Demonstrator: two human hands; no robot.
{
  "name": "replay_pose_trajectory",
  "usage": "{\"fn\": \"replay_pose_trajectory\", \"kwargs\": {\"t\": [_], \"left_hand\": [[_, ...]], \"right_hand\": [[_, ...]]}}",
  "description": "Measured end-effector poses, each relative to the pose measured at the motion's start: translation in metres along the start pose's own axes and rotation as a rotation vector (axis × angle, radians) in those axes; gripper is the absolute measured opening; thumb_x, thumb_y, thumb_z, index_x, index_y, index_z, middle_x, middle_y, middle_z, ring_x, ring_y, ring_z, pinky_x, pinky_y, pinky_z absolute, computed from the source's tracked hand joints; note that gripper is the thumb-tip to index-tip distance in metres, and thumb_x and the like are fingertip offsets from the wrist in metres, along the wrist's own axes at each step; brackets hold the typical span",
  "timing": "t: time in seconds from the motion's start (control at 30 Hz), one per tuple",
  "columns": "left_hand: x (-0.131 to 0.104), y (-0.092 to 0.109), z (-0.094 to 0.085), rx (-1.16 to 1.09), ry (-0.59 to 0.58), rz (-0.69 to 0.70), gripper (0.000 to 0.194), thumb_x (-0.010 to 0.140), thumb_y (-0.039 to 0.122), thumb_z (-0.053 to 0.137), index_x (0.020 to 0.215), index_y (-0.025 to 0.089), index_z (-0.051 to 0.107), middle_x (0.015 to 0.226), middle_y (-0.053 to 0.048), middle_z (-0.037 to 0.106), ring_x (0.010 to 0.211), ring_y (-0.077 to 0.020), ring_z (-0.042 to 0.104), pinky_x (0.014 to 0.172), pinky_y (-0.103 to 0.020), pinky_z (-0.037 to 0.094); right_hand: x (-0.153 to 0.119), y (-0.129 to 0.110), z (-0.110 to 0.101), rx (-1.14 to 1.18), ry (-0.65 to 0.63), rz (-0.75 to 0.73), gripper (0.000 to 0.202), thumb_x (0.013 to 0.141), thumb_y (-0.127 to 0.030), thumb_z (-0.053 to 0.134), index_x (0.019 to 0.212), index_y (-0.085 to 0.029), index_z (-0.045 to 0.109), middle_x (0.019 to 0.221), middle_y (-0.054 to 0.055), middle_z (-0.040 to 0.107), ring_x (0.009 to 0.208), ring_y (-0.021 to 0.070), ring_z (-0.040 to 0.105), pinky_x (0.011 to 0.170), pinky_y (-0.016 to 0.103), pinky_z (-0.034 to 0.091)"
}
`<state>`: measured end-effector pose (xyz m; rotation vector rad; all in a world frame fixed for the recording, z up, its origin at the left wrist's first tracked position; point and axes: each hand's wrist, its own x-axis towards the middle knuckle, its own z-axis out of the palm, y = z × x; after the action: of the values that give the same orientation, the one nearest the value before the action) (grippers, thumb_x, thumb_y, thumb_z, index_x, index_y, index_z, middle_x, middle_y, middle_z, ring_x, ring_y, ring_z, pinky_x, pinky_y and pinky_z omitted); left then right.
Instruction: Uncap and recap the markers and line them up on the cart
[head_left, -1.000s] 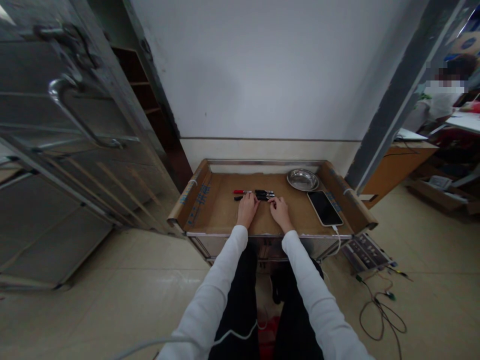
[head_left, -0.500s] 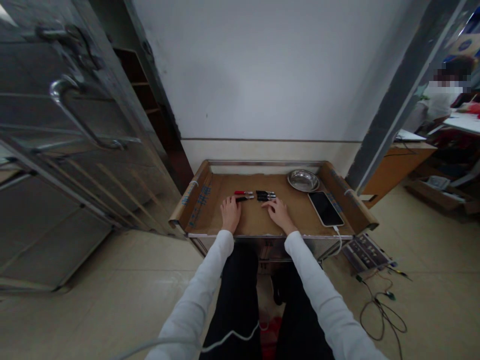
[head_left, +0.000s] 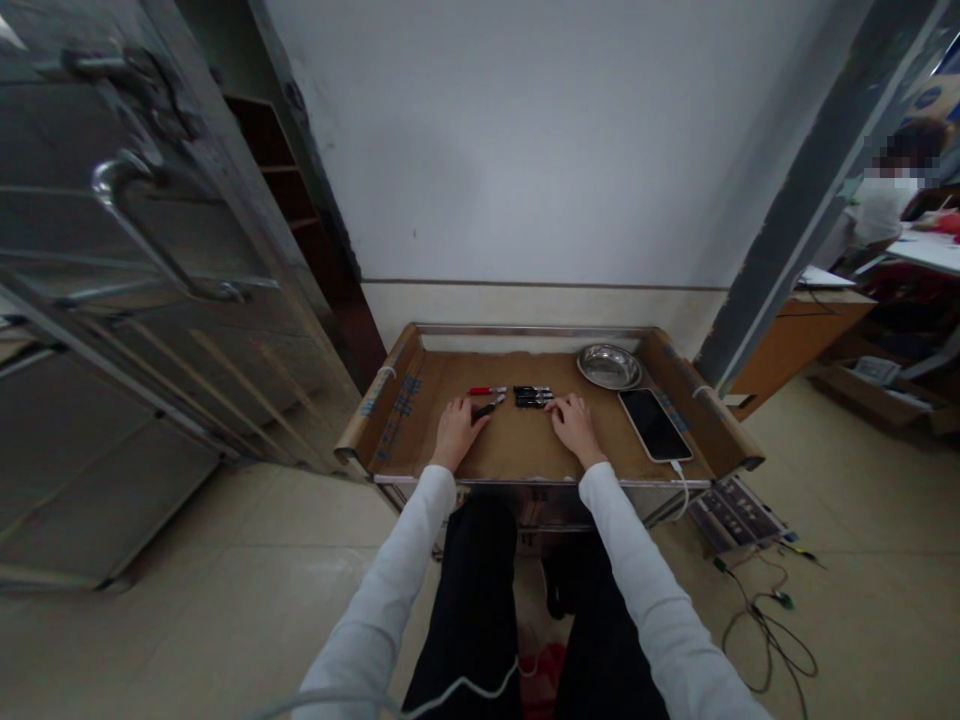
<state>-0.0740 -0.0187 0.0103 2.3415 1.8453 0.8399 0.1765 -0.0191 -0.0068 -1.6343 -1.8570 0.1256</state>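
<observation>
My left hand [head_left: 457, 430] has its thumb and fingers closed on a short black pen-like stick [head_left: 489, 407] with a silvery end pointing right and slightly away. Just beyond it lies a red stick [head_left: 487, 390] of similar shape, its silvery end also to the right. To the right, several black sticks [head_left: 531, 397] with silvery ends lie side by side in a small group. My right hand [head_left: 574, 425] rests at the right end of that group, fingers loosely stretched out; whether the fingertips touch the sticks I cannot tell. Nothing shows in its grasp.
Cardboard lines the raised-edge cart top [head_left: 517, 450]. A round metal dish [head_left: 609, 367] stands at the back right, with a phone [head_left: 655, 425] on a white cable in front. A metal door [head_left: 172, 250] is at left, loose cables [head_left: 772, 630] on the right floor; a person sits far right.
My left hand has turned the black stick, so its silvery end now tilts farther away from me. My right hand has drawn back to the right, from above the black sticks to their end.
</observation>
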Motion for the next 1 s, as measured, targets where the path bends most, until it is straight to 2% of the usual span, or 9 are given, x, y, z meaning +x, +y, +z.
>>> {"fn": "replay_pose_trajectory", "kwargs": {"t": [0.17, 0.23, 0.3, 0.37, 0.43, 0.53, 0.73, 0.9, 1.0], "left_hand": [[0.003, 0.004, 0.005, -0.188, 0.058, -0.061, 0.01, 0.085, 0.025, 0.056, 0.091, 0.017, 0.058, 0.093, -0.008, 0.058, 0.089, -0.021, 0.055, 0.084, -0.037, 0.045], [0.004, 0.009, 0.004, -0.363, 0.064, -0.045, 0.011, 0.084, 0.023, 0.056, 0.093, 0.017, 0.058, 0.093, -0.006, 0.058, 0.082, -0.0168, 0.056, 0.079, -0.033, 0.047], [0.006, 0.02, 0.003, -0.528, 0.031, 0.009, 0.013, 0.083, 0.023, 0.057, 0.095, 0.018, 0.06, 0.096, -0.004, 0.058, 0.076, -0.0131, 0.056, 0.074, -0.029, 0.048], [0.009, 0.035, 0.001, -0.631, 0.002, 0.054, 0.016, 0.081, 0.022, 0.059, 0.097, 0.019, 0.061, 0.098, -0.005, 0.059, 0.078, -0.0125, 0.057, 0.073, -0.027, 0.049], [0.014, 0.052, -0.002, -0.719, 0.03, 0.052, 0.029, 0.08, 0.019, 0.061, 0.108, 0.019, 0.056, 0.102, -0.005, 0.06, 0.086, -0.0137, 0.058, 0.077, -0.028, 0.049], [0.023, 0.073, -0.006, -0.819, 0.064, 0.027, 0.045, 0.079, 0.018, 0.061, 0.121, 0.019, 0.046, 0.098, -0.004, 0.061, 0.086, -0.0133, 0.06, 0.079, -0.028, 0.05], [0.032, 0.083, -0.018, -0.88, 0.092, 0.056, 0.038, 0.079, 0.022, 0.062, 0.115, 0.02, 0.052, 0.097, -0.004, 0.062, 0.087, -0.013, 0.061, 0.078, -0.026, 0.051], [0.024, 0.068, -0.021, -0.922, 0.29, -0.143, 0.027, 0.081, 0.03, 0.061, 0.106, 0.018, 0.059, 0.1, -0.006, 0.065, 0.09, -0.0147, 0.061, 0.083, -0.029, 0.05], [0.017, 0.054, -0.01, -0.945, 0.302, -0.247, 0.024, 0.08, 0.031, 0.061, 0.098, 0.016, 0.062, 0.097, -0.007, 0.067, 0.089, -0.0159, 0.062, 0.084, -0.031, 0.049]], "right_hand": [[0.001, -0.004, -0.003, 0.163, 0.037, 0.028, 0.022, 0.085, -0.022, 0.045, 0.091, -0.022, 0.066, 0.091, 0.007, 0.056, 0.091, 0.0216, 0.05, 0.086, 0.038, 0.038], [0.001, -0.01, -0.001, 0.37, 0.068, 0.054, 0.021, 0.085, -0.029, 0.048, 0.097, -0.021, 0.064, 0.094, 0.007, 0.059, 0.089, 0.0202, 0.052, 0.085, 0.037, 0.041], [0.0, -0.017, 0.002, 0.663, 0.06, 0.161, 0.026, 0.084, -0.038, 0.05, 0.1, -0.021, 0.061, 0.094, 0.006, 0.061, 0.083, 0.0176, 0.056, 0.076, 0.032, 0.046], [0.0, -0.023, 0.007, 0.976, -0.036, 0.351, 0.028, 0.083, -0.043, 0.049, 0.098, -0.021, 0.061, 0.087, 0.004, 0.065, 0.068, 0.0147, 0.058, 0.061, 0.027, 0.047], [-0.001, -0.026, 0.01, 1.234, -0.168, 0.507, 0.026, 0.083, -0.041, 0.049, 0.088, -0.02, 0.063, 0.077, 0.003, 0.066, 0.059, 0.0133, 0.058, 0.052, 0.025, 0.046], [-0.003, -0.026, 0.009, 1.462, -0.277, 0.615, 0.016, 0.079, -0.03, 0.054, 0.08, -0.019, 0.065, 0.073, 0.004, 0.069, 0.059, 0.0137, 0.061, 0.053, 0.025, 0.05], [-0.003, -0.022, 0.004, 1.593, -0.272, 0.644, 0.015, 0.082, -0.027, 0.053, 0.08, -0.02, 0.066, 0.08, 0.004, 0.07, 0.071, 0.0132, 0.065, 0.065, 0.027, 0.055], [-0.004, -0.024, 0.005, 1.63, -0.282, 0.643, 0.007, 0.073, -0.02, 0.067, 0.08, -0.019, 0.067, 0.082, 0.002, 0.07, 0.076, 0.0119, 0.065, 0.074, 0.025, 0.056], [-0.008, -0.025, 0.005, 1.622, -0.243, 0.592, 0.017, 0.067, -0.018, 0.073, 0.082, -0.018, 0.068, 0.086, 0.002, 0.07, 0.078, 0.0124, 0.065, 0.077, 0.026, 0.056]]}}
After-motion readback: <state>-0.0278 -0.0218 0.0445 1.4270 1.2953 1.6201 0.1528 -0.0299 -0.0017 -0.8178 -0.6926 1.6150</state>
